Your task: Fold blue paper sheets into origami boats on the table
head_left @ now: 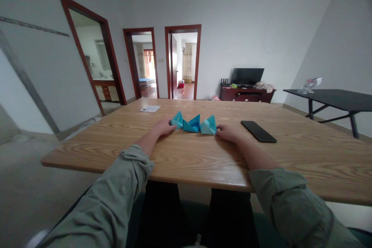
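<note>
Wood tbl [203, 162]; paper folds [193, 124]; phone [258, 131]; doorways [183, 62] behind

Bare table [203, 162] between my arms, open passage. Folded paper shapes [193, 124] block ahead; phone [258, 131] blocks right of my right hand [228, 133].

3 blue paper shapes [193, 124] are set in a row mid-desk [203, 162]. Black phone [258, 131] is laid twd right edge, white card [150, 109] nr far-left corner.
</note>
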Demonstrator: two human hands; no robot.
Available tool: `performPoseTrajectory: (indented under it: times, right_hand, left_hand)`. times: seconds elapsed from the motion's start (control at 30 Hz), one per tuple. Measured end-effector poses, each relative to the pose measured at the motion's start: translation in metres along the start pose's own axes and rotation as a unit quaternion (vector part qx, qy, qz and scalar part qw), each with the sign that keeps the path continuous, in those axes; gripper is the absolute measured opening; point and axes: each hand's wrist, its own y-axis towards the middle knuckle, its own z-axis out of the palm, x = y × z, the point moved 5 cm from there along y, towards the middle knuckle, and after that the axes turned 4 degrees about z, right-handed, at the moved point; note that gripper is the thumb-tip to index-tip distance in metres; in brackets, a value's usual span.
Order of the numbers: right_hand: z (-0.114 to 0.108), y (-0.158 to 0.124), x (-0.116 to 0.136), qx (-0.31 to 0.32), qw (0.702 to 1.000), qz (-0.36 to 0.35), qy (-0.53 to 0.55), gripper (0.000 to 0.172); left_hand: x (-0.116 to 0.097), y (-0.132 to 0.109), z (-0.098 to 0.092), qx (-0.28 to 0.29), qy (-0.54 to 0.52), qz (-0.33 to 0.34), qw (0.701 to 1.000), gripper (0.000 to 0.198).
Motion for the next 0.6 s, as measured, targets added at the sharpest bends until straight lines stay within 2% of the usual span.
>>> performPoseTrajectory:
  times: [0.07, 0.13, 0.17, 0.23, 0.3, 0.33, 0.4, 0.5, 0.6]
  right_hand:
    - [0.002, 0.001, -0.001, 0.018, 1.0, 0.007, 0.002, 0.036]
    - [-0.001, 0.001, -0.002, 0.009, 1.0, 0.022, 0.008, 0.039]
    - [-0.007, -0.001, 0.0, -0.024, 0.999, 0.024, 0.011, 0.04]
    - [-0.024, -0.007, 0.009, -0.137, 0.99, 0.005, 0.029, 0.044]
    - [-0.041, -0.019, 0.026, -0.264, 0.961, -0.047, 0.072, 0.045]
    - [-0.045, -0.023, 0.036, -0.286, 0.95, -0.071, 0.104, 0.045]
    - [-0.046, -0.026, 0.053, -0.285, 0.935, -0.099, 0.186, 0.049]
    - [-0.038, -0.024, 0.074, -0.239, 0.913, -0.116, 0.311, 0.058]
    - [-0.031, -0.022, 0.086, -0.202, 0.896, -0.129, 0.375, 0.059]
  left_hand:
    - [0.007, 0.002, -0.004, -0.008, 0.008, -0.016, 1.0, 0.022]
    - [0.013, 0.005, -0.012, -0.045, 0.004, -0.032, 0.998, 0.02]
    - [0.015, 0.006, -0.018, -0.074, 0.001, -0.038, 0.997, 0.02]
    - [0.014, 0.007, -0.029, -0.137, -0.014, -0.048, 0.989, 0.019]
    - [0.005, 0.007, -0.035, -0.18, -0.059, -0.054, 0.98, 0.017]
    - [-0.003, 0.007, -0.035, -0.185, -0.099, -0.053, 0.976, 0.017]
    - [-0.024, 0.006, -0.028, -0.153, -0.208, -0.034, 0.966, 0.015]
    - [-0.066, 0.005, -0.009, -0.041, -0.363, 0.031, 0.93, 0.012]
    - [-0.095, 0.001, 0.001, 0.002, -0.43, 0.07, 0.9, 0.013]
